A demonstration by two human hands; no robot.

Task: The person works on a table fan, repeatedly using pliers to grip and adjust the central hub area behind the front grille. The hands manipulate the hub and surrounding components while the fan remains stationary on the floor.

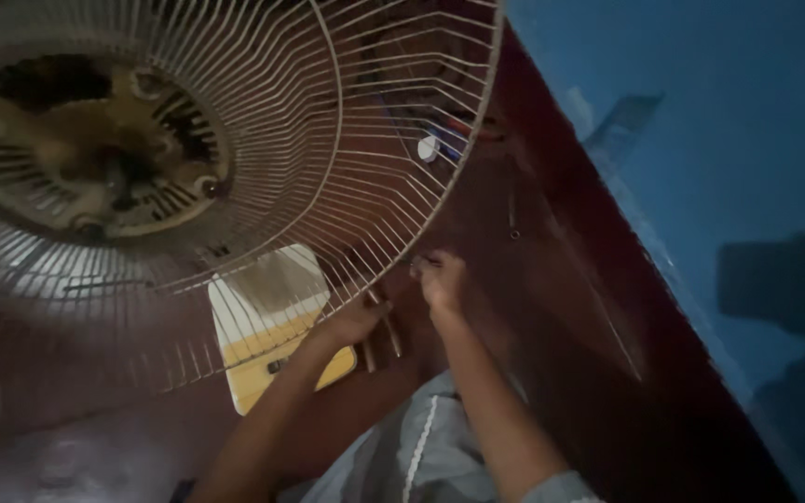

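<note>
A large wire fan guard (328,186) fills the upper left, with the dusty, yellowed motor housing (95,154) at its centre. My left hand (356,321) reaches under the guard's lower rim and grips the wires there. My right hand (440,278) pinches the rim of the guard just to the right, fingers closed on the outer ring. Both forearms come up from the bottom of the view over a light grey garment (412,447).
A white and yellow flat object (267,331) lies on the dark red floor (552,307) beneath the guard. Small items, one white (429,147), sit behind the wires. A small screw (514,233) lies on the floor. A blue wall (719,140) rises at right.
</note>
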